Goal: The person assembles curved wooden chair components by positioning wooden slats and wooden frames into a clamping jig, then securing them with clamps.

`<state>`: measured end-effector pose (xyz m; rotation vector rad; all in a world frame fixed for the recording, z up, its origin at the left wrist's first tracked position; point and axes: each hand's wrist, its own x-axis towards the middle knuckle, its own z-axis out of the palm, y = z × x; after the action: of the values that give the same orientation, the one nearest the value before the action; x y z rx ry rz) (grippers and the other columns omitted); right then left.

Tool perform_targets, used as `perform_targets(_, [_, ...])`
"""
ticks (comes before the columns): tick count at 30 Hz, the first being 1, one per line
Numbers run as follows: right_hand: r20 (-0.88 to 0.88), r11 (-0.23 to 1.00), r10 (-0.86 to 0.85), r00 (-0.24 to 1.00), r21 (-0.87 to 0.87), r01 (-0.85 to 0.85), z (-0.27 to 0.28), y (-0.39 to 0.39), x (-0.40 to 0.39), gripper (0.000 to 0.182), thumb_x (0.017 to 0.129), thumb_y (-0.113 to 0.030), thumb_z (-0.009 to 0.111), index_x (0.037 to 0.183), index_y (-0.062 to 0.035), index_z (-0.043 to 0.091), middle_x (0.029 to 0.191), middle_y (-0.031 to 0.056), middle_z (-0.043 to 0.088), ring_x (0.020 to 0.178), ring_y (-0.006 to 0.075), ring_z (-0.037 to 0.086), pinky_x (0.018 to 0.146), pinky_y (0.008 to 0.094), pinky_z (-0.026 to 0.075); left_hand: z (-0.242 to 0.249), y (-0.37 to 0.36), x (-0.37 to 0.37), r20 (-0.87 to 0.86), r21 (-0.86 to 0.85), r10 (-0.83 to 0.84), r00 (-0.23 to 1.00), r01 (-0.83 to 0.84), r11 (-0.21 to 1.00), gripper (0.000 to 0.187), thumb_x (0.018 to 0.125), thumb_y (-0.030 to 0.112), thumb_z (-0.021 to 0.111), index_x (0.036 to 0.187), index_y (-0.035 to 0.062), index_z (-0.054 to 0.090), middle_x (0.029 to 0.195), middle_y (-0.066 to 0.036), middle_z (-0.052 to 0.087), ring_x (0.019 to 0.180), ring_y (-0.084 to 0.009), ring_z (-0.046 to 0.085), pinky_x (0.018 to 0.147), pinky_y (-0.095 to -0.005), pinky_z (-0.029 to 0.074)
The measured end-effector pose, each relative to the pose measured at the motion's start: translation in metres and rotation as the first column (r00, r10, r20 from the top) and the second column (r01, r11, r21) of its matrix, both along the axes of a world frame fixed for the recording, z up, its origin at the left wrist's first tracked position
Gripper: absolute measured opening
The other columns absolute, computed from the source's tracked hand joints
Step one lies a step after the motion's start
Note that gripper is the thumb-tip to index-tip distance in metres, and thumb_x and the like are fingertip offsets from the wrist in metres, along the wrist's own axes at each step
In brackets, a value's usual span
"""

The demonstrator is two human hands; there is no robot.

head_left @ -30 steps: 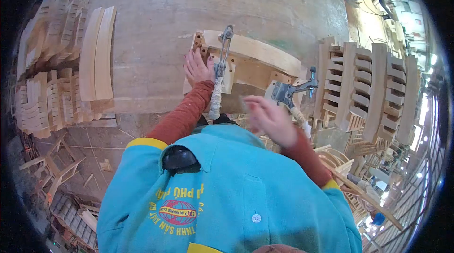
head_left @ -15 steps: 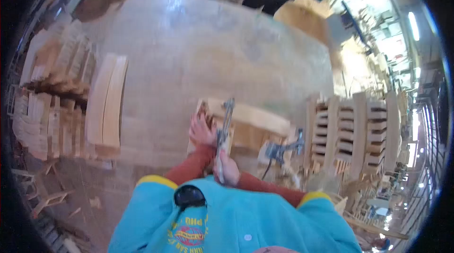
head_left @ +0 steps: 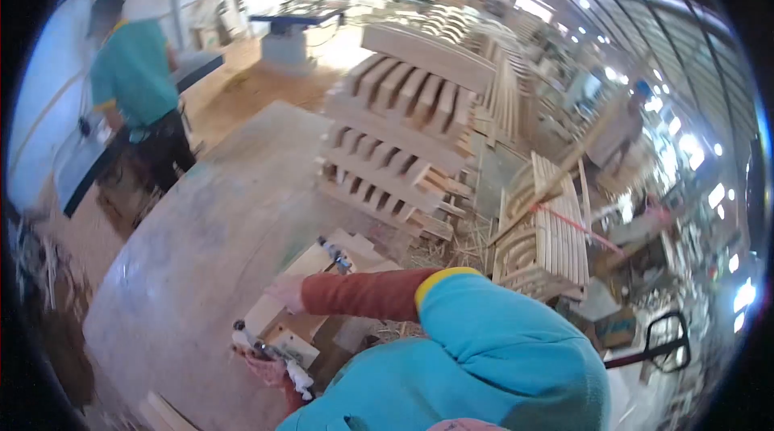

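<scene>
A curved wooden board point(head_left: 264, 314) and a wooden block point(head_left: 292, 344) lie at the near edge of the worktable. One metal bar clamp point(head_left: 270, 350) with a pale handle sits across their left end. My left hand point(head_left: 266, 371) is beside this clamp at the wood's end, fingers stretched out and partly hidden behind it. My right hand point(head_left: 287, 294) reaches across and lies on the curved board, its fingers extended but blurred. A second clamp point(head_left: 334, 255) stands on the wood beyond my right hand.
The broad worktable point(head_left: 185, 245) stretches away ahead. Past it rises a tall stack of slotted wooden parts point(head_left: 395, 120). A co-worker point(head_left: 141, 80) stands at the far left. Curved wooden frames point(head_left: 544, 225) and a black-handled cart point(head_left: 667, 344) are on the right.
My view has swung to the right. My right hand has left the clamp's handle and moved onto the curved board. My left hand remains by the same clamp.
</scene>
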<state>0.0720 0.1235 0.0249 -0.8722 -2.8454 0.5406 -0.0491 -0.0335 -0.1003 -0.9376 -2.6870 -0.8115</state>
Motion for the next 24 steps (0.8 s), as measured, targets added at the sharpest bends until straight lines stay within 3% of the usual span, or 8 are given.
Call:
perform_targets(2, [0.102, 0.992, 0.001, 0.995, 0.122, -0.014, -0.073, 0.028, -0.012, 0.032, 0.077, -0.018, 0.053, 0.107, -0.0089, 0.057, 0.097, 0.0137, 0.060, 0.090, 0.0332, 0.056, 0.074, 0.0401, 0.047, -0.004, 0.003, 0.002, -0.029, -0.014, -0.009, 1.000, 0.009, 1.000, 0.062, 0.080, 0.038, 0.053, 0.133, 0.0131, 0.035, 0.137, -0.013, 0.035, 0.126, -0.0277, 0.031, 0.098, -0.0420, 0.028])
perform_targets(5, [0.343, 0.994, -0.111, 0.933, 0.046, 0.102, 0.006, -0.002, 0.003, 0.041, 0.077, -0.017, 0.054, 0.118, -0.0154, 0.051, 0.102, 0.0131, 0.056, 0.101, 0.0325, 0.051, 0.078, 0.0509, 0.043, -0.012, 0.004, 0.006, -0.059, -0.033, -0.025, 0.998, 0.023, 0.999, 0.061, 0.080, 0.037, 0.052, 0.133, 0.0128, 0.035, 0.136, -0.013, 0.036, 0.125, -0.0274, 0.032, 0.098, -0.0417, 0.028])
perform_targets(6, [0.359, 0.992, -0.125, 0.925, 0.043, 0.118, 0.002, 0.000, 0.007, 0.040, 0.077, -0.017, 0.054, 0.116, -0.0158, 0.052, 0.103, 0.0124, 0.056, 0.100, 0.0320, 0.050, 0.078, 0.0527, 0.042, -0.015, 0.006, 0.008, -0.063, -0.040, -0.040, 0.997, 0.038, 0.998, 0.060, 0.081, 0.037, 0.051, 0.133, 0.0127, 0.035, 0.136, -0.012, 0.036, 0.125, -0.0273, 0.033, 0.097, -0.0416, 0.029])
perform_targets(12, [0.270, 0.970, -0.204, 0.941, 0.189, 0.156, -0.036, 0.032, -0.007, 0.031, 0.077, -0.020, 0.053, 0.108, -0.0179, 0.055, 0.103, 0.0081, 0.054, 0.098, 0.0289, 0.048, 0.080, 0.0631, 0.034, -0.017, 0.021, 0.012, -0.099, -0.054, -0.103, 0.990, 0.098, 0.994, 0.058, 0.082, 0.035, 0.049, 0.133, 0.0121, 0.035, 0.134, -0.012, 0.038, 0.123, -0.0266, 0.035, 0.097, -0.0411, 0.030])
perform_targets(16, [0.077, 0.925, -0.183, 0.980, 0.352, 0.145, -0.049, 0.067, -0.028, 0.024, 0.077, -0.021, 0.053, 0.101, -0.0185, 0.058, 0.103, 0.0053, 0.053, 0.096, 0.0271, 0.048, 0.081, 0.0691, 0.030, -0.027, 0.017, 0.013, -0.108, -0.083, -0.124, 0.986, 0.116, 0.990, 0.056, 0.084, 0.034, 0.048, 0.133, 0.0117, 0.035, 0.133, -0.012, 0.039, 0.122, -0.0261, 0.036, 0.096, -0.0408, 0.031])
perform_targets(19, [0.064, 0.826, -0.279, 0.958, 0.525, 0.205, -0.004, 0.099, -0.051, 0.024, 0.077, -0.022, 0.053, 0.101, -0.0174, 0.057, 0.102, 0.0052, 0.052, 0.096, 0.0254, 0.046, 0.085, 0.0662, 0.029, -0.034, 0.016, 0.009, -0.125, -0.099, -0.150, 0.981, 0.138, 0.985, 0.055, 0.084, 0.033, 0.047, 0.133, 0.0114, 0.035, 0.133, -0.012, 0.039, 0.121, -0.0258, 0.037, 0.095, -0.0405, 0.032])
perform_targets(24, [0.011, 0.875, -0.272, 0.962, 0.420, 0.242, 0.048, 0.168, -0.045, 0.033, 0.077, -0.023, 0.056, 0.108, -0.0139, 0.052, 0.109, 0.0076, 0.049, 0.105, 0.0262, 0.042, 0.090, 0.0588, 0.029, -0.063, 0.000, -0.003, -0.143, -0.147, -0.235, 0.962, 0.214, 0.966, 0.053, 0.086, 0.032, 0.045, 0.133, 0.0109, 0.035, 0.132, -0.012, 0.041, 0.120, -0.0253, 0.038, 0.095, -0.0401, 0.033])
